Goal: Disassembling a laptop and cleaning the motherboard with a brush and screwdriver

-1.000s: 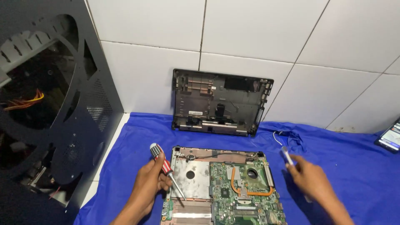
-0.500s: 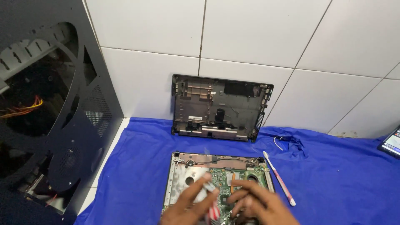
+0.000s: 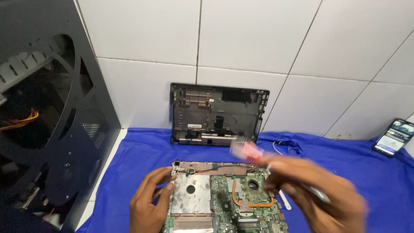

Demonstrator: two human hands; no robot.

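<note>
An opened laptop base (image 3: 202,194) with a green circuit board and a copper heat pipe (image 3: 241,200) lies on the blue cloth (image 3: 142,151). My left hand (image 3: 148,205) rests on its left edge, fingers curled against the metal plate, holding nothing that I can see. My right hand (image 3: 317,196), blurred by motion, is over the board's right side and grips a red-handled screwdriver (image 3: 248,151) that points up and left. A white stick-like tool (image 3: 284,200) lies just right of the board, partly under my right hand.
A black laptop bottom cover (image 3: 217,114) leans on the white tiled wall. An open dark computer case (image 3: 47,112) with orange wires stands at the left. A phone (image 3: 393,137) with a lit screen leans at the far right. A thin white cable (image 3: 278,146) lies on the cloth.
The screwdriver has passed from my left hand to my right hand, which lifted it over the board. The white tool was laid down on the cloth. My left hand moved to the board's left edge.
</note>
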